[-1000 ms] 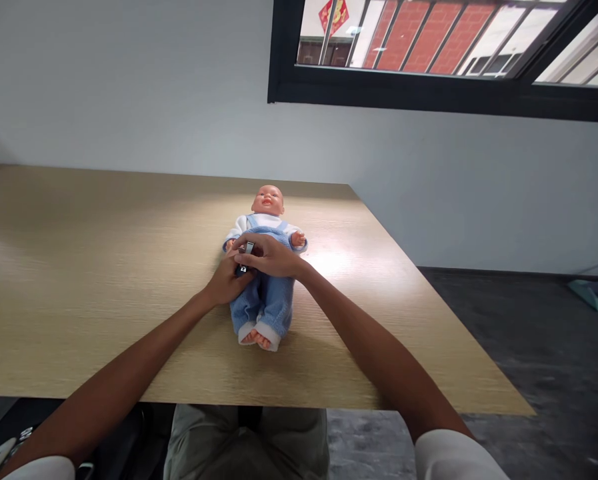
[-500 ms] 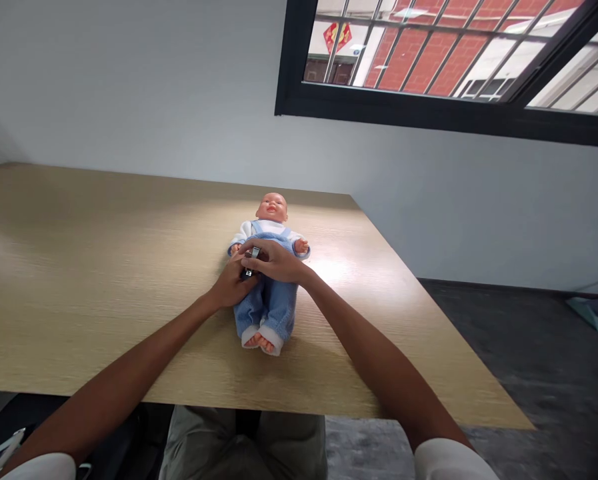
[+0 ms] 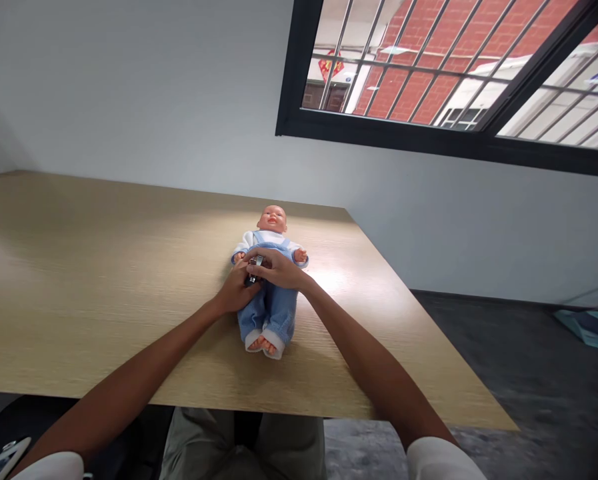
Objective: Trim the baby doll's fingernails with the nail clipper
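A baby doll (image 3: pixel 269 287) lies on its back on the wooden table, head away from me, in a white top and blue overalls. Over its belly, my left hand (image 3: pixel 236 290) and my right hand (image 3: pixel 276 270) meet. Between their fingers is a small silver and black object (image 3: pixel 255 269), partly hidden, its exact kind unclear. Both hands grip it, and they rest against the doll's overalls.
The light wood table (image 3: pixel 79 300) stretches mostly to my left, its near edge close to my olive trousers (image 3: pixel 243 447). A barred black-framed window (image 3: pixel 429 73) is set in the grey wall. A teal item (image 3: pixel 589 330) lies on the dark floor at right.
The whole view has tilted, so the doll and table sit lower in the frame and more window shows. My hands stay together on the small object.
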A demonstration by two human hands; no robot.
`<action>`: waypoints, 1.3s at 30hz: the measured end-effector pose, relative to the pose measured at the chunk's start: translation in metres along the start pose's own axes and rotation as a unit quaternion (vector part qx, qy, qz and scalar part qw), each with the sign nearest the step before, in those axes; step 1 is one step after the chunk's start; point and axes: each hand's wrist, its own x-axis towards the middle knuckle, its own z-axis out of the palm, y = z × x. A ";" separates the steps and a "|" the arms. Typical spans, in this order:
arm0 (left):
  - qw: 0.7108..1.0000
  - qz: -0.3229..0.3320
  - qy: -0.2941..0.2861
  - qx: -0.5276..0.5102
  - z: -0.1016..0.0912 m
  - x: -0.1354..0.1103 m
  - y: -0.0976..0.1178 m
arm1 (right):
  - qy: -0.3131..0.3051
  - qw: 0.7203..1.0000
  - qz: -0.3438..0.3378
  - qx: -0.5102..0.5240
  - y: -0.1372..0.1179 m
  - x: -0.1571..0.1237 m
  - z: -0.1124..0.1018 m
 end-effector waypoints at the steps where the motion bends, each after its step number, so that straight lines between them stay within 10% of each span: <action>1: 1.000 0.000 0.006 -0.002 0.001 0.000 -0.001 | 0.002 1.000 0.004 0.002 0.000 0.000 0.000; 39: 0.999 -0.017 -0.027 0.035 0.001 0.004 -0.010 | 0.028 0.999 0.019 -0.010 0.007 0.001 0.001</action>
